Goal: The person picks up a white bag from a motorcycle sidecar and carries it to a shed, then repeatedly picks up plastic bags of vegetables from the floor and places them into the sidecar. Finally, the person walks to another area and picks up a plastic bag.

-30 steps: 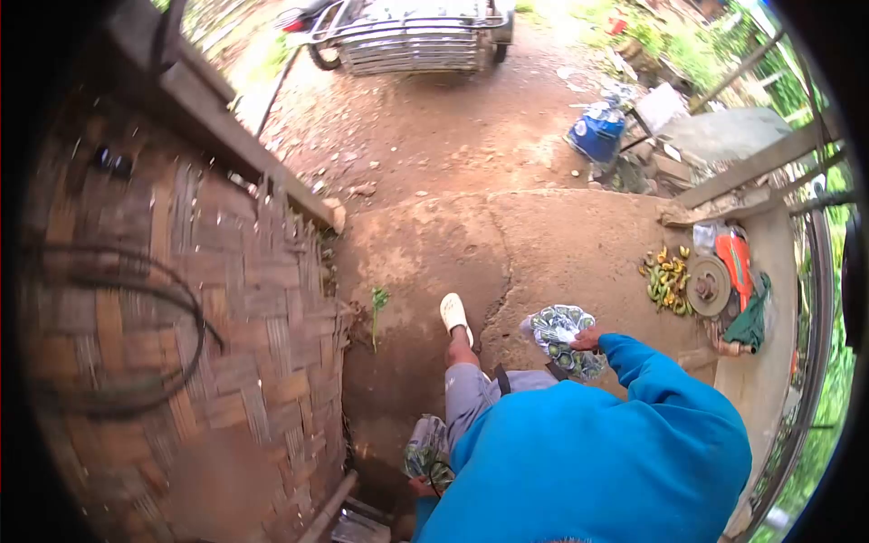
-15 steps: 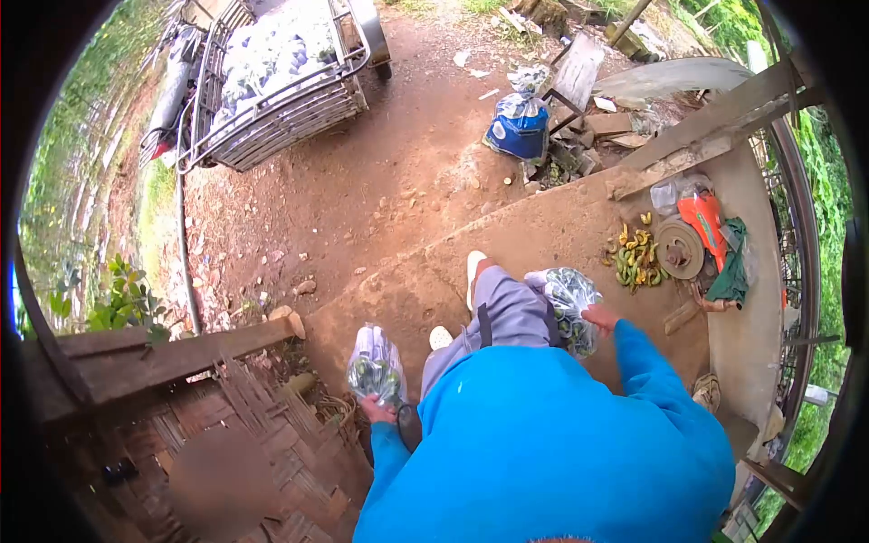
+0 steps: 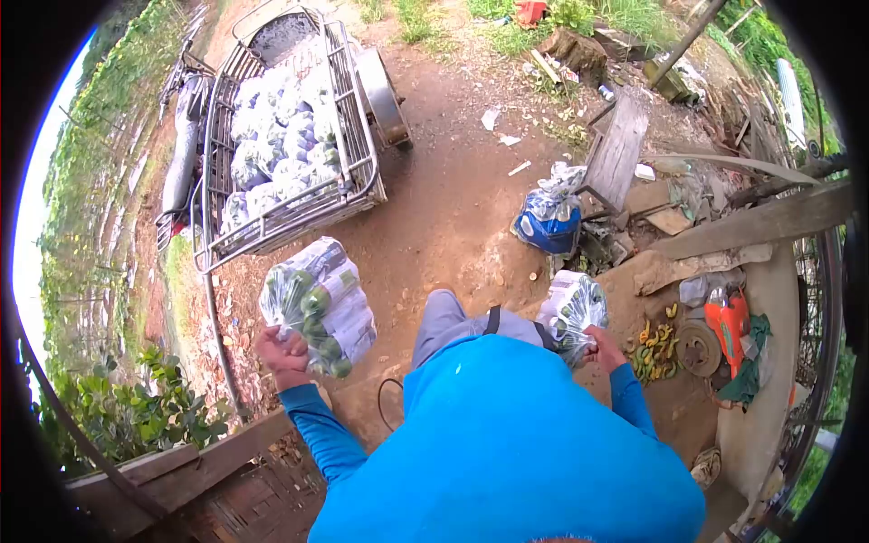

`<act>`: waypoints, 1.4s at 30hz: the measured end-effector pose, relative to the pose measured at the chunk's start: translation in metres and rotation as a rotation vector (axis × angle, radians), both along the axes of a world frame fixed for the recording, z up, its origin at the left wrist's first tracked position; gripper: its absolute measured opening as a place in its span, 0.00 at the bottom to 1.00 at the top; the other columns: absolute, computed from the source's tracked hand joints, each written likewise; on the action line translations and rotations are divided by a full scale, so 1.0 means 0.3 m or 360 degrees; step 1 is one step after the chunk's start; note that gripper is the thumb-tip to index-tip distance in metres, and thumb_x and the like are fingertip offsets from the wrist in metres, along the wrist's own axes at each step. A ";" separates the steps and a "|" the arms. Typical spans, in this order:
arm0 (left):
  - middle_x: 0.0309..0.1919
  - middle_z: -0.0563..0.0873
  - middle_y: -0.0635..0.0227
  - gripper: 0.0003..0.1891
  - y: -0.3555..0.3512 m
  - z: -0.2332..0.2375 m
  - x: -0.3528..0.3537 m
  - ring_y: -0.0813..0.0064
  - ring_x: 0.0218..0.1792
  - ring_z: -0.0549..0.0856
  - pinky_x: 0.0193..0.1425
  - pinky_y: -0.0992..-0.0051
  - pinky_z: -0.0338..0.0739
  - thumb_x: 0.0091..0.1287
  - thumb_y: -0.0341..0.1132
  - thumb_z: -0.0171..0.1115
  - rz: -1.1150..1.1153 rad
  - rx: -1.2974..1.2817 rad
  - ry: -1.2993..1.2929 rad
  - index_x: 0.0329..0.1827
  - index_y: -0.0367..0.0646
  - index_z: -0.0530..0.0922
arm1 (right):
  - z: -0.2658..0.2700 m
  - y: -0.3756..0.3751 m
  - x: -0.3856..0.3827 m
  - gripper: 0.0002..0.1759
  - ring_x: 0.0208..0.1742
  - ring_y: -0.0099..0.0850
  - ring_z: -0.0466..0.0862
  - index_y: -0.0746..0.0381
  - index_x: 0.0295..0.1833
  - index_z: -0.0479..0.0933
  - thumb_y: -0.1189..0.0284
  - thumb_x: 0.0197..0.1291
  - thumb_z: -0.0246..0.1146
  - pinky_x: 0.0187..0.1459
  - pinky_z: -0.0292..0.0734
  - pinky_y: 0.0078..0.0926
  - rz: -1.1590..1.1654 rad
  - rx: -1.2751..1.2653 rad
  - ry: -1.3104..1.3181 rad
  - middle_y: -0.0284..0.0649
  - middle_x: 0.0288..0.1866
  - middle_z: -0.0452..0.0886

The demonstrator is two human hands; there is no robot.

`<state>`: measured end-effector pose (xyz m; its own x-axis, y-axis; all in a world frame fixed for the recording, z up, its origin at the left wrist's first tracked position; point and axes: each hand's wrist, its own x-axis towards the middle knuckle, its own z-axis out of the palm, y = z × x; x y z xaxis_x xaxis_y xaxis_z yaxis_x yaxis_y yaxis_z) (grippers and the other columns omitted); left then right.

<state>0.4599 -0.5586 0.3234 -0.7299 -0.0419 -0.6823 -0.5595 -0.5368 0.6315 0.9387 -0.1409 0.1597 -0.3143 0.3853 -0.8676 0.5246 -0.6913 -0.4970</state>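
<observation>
Setting: outdoors, at the entrance of a rural dwelling or farm shed; which of the two is unclear. Evidence: bare dirt yard [image 3: 444, 181]; woven panel [image 3: 262, 498] below a timber beam [image 3: 244, 439]; banana-like fruit [image 3: 654, 351] lies on the floor [image 3: 674, 416]; tree stump [image 3: 576, 56]; rows of greenery [image 3: 90, 235] at left; slatted cart [image 3: 308, 217] carries bagged produce [image 3: 285, 118]

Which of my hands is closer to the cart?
Left. The left hand, gripping a plastic bag, is before the near end of the cart; the right hand, gripping another bag, is farther off to the right.
</observation>
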 end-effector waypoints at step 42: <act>0.17 0.71 0.65 0.08 1.889 0.006 -2.485 0.79 0.11 0.63 0.13 0.79 0.59 0.65 0.32 0.45 0.0656 0.0533 0.1179 0.28 0.39 0.68 | 0.356 2.627 -4.332 0.12 0.28 0.36 0.74 0.58 0.38 0.67 0.61 0.57 0.54 0.27 0.75 0.35 0.0901 -0.0411 0.0976 0.36 0.22 0.66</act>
<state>-0.2856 0.0081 0.3251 -0.9573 -0.2809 -0.0680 0.2044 -0.8243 0.5279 -0.3609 0.6473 0.2663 -0.8392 -0.1556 -0.5211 0.5145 -0.5377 -0.6679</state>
